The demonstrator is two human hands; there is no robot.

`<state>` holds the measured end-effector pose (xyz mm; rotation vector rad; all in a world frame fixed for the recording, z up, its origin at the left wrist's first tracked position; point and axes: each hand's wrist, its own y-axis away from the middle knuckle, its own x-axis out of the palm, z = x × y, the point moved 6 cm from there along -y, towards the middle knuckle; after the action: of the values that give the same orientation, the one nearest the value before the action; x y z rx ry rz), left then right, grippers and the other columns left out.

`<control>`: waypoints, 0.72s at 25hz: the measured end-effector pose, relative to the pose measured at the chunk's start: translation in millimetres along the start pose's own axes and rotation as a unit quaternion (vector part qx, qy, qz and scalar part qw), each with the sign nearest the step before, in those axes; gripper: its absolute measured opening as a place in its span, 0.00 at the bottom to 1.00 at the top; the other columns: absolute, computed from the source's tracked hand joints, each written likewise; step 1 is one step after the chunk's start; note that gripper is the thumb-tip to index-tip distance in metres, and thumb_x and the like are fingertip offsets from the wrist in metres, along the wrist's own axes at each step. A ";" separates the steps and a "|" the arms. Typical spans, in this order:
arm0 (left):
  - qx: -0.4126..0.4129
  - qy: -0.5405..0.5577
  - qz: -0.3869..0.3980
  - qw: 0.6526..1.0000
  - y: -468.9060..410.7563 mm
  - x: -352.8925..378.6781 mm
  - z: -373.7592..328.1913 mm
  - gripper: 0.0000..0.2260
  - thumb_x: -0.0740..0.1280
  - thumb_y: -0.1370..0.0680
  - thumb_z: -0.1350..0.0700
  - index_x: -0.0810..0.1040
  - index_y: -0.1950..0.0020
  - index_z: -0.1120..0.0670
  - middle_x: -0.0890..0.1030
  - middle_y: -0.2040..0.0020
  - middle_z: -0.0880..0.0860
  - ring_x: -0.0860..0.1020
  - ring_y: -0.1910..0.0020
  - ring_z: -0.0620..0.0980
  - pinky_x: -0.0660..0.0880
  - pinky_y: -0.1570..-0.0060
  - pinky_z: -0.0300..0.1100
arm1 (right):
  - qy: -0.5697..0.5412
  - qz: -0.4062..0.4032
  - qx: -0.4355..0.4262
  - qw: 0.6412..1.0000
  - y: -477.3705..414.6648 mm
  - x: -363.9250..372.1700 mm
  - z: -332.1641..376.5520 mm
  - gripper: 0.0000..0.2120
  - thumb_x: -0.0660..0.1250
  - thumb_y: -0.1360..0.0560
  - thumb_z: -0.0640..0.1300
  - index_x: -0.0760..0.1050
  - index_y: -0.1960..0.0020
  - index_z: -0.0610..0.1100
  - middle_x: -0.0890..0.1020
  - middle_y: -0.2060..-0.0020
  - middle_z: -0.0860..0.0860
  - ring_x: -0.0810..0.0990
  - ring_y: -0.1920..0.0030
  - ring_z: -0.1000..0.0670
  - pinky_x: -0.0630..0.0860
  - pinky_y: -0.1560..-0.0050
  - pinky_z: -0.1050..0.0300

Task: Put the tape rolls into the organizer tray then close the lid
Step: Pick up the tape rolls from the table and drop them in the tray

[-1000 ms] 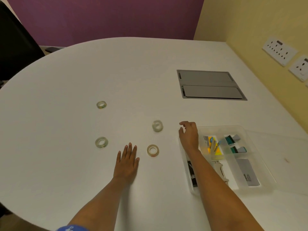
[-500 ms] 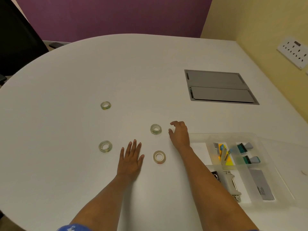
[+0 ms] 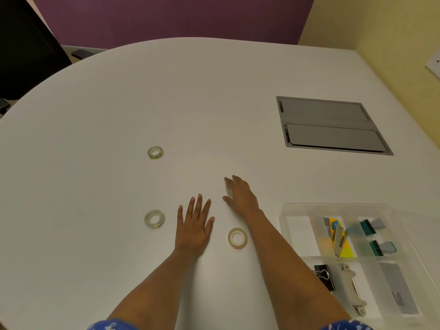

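Observation:
My right hand (image 3: pixel 240 194) covers a small clear tape roll (image 3: pixel 228 189) on the white table, fingers and thumb closed around it; only its edge shows. My left hand (image 3: pixel 194 222) lies flat, fingers spread, holding nothing. A beige tape roll (image 3: pixel 237 238) lies between my forearms. Two clear rolls lie to the left, one near (image 3: pixel 154 218) and one farther (image 3: pixel 155 152). The clear organizer tray (image 3: pixel 295 208) sits at the lower right, its lid (image 3: pixel 423 225) open to the right.
The tray holds binder clips, sticky notes, a stapler remover and a grey card in several compartments. A grey cable hatch (image 3: pixel 331 126) is set into the table at the back right. A black chair (image 3: pixel 23 48) stands at the far left. A yellow wall borders the right side.
My right hand moved left from the tray's corner to the middle tape roll and closed around it. My left hand stayed flat in place.

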<state>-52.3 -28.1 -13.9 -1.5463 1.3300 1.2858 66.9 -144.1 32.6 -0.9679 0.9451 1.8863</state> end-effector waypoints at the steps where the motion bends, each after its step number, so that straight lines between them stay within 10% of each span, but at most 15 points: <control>1: 0.000 0.002 -0.002 1.000 -0.2 0.9 0.5 0.25 0.43 0.18 0.42 0.33 0.27 0.42 0.34 0.25 0.44 0.32 0.25 0.47 0.34 0.25 0.51 | 0.002 -0.010 -0.004 1.000 -2.2 -2.3 0.0 0.25 0.63 0.22 0.45 0.62 0.26 0.47 0.63 0.26 0.47 0.62 0.26 0.46 0.69 0.32 0.50; 18: -0.021 0.036 0.052 0.998 32.8 -4.9 -14.4 0.24 0.44 0.17 0.48 0.41 0.22 0.49 0.39 0.21 0.50 0.39 0.22 0.49 0.38 0.23 0.50 | -0.131 -0.197 0.043 0.971 74.5 -79.7 -56.8 0.17 0.71 0.28 0.38 0.76 0.39 0.44 0.74 0.38 0.43 0.74 0.39 0.43 0.69 0.47 0.62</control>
<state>-80.8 -47.4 -2.8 -1.5842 1.4545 1.3406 47.9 -247.7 96.1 -0.7650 0.6196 1.5746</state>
